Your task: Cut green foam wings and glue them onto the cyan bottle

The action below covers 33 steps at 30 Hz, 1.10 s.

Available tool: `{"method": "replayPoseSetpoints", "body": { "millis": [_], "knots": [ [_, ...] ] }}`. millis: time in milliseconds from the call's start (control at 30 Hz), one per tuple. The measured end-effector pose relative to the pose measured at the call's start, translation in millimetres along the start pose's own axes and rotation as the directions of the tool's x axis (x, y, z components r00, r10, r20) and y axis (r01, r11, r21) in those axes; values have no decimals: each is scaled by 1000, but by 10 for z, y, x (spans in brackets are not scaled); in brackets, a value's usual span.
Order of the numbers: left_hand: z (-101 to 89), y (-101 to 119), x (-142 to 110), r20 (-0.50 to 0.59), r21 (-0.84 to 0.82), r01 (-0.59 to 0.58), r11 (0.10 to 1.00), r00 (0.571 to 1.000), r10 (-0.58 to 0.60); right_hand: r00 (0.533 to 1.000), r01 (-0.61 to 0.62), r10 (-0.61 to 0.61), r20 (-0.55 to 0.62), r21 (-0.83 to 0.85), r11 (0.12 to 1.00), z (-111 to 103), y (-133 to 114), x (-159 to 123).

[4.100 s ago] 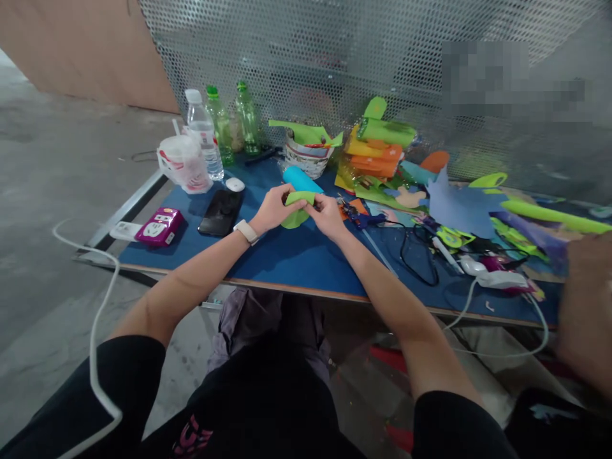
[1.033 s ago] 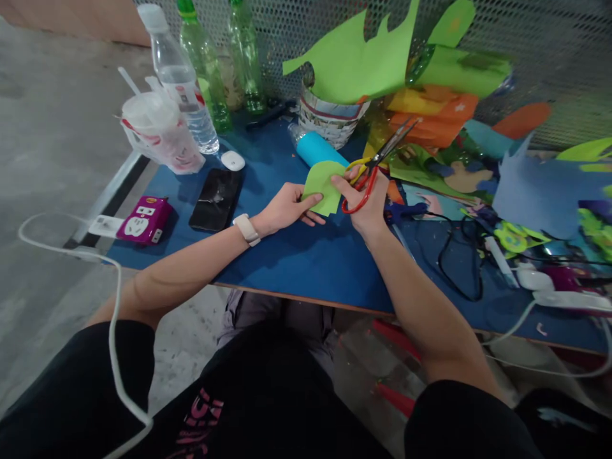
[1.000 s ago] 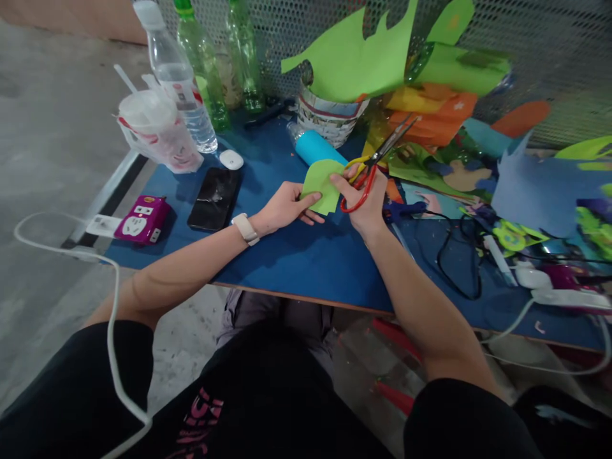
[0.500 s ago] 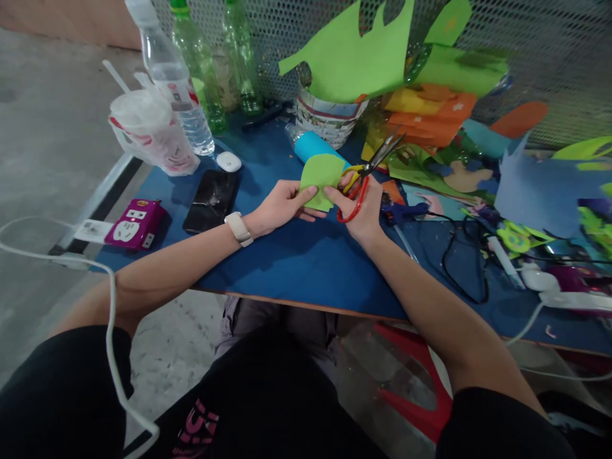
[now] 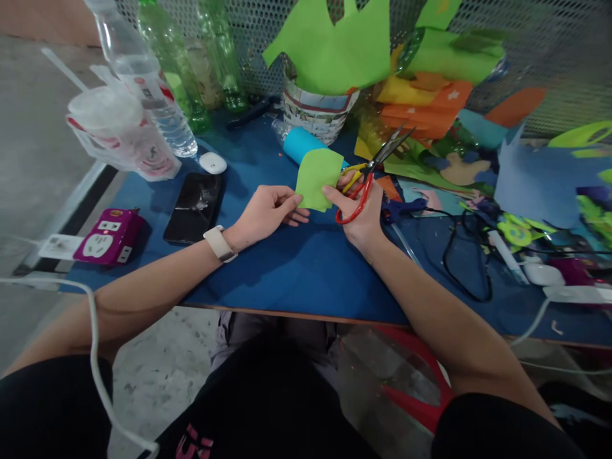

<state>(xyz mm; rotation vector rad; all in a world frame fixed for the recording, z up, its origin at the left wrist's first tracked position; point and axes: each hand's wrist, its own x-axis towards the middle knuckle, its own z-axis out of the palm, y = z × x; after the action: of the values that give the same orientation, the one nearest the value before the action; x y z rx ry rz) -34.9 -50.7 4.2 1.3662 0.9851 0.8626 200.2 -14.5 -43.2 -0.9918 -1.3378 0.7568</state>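
A light green piece of paper (image 5: 317,178) with a curved upper left edge is held up between my two hands. My left hand (image 5: 272,210) pinches its lower left edge between thumb and fingers. The thumb of my right hand (image 5: 359,213) presses on the paper's right side. That same hand holds scissors (image 5: 366,172) with red and yellow handles, their blades parted and pointing up and away to the right. Just behind the paper lies a bottle wrapped in blue paper (image 5: 302,145).
A phone (image 5: 194,207), a white earbud case (image 5: 213,163) and a purple power adapter (image 5: 109,236) lie left, before bottles (image 5: 157,105) and a bagged cup (image 5: 119,131). Behind stands a paper-covered basket (image 5: 315,115). Coloured paper scraps (image 5: 425,105), a glue gun (image 5: 404,209) and cables crowd the right.
My left hand has slid left to the paper's edge, with its fingers less far behind it. The paper is turned slightly, and the view has shifted a little.
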Motion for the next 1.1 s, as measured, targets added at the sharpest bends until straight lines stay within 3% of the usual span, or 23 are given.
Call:
{"method": "replayPoseSetpoints", "body": {
  "millis": [233,1100],
  "knots": [
    [8,40,-10,48,-32,29,999,998,-28,999,-27,25,22,57,998,-2,-84,-13],
    [-23,2,-31,94,40,-106,994,990,102,1000,-19,16,27,118,993,20,-97,-29]
  ]
}}
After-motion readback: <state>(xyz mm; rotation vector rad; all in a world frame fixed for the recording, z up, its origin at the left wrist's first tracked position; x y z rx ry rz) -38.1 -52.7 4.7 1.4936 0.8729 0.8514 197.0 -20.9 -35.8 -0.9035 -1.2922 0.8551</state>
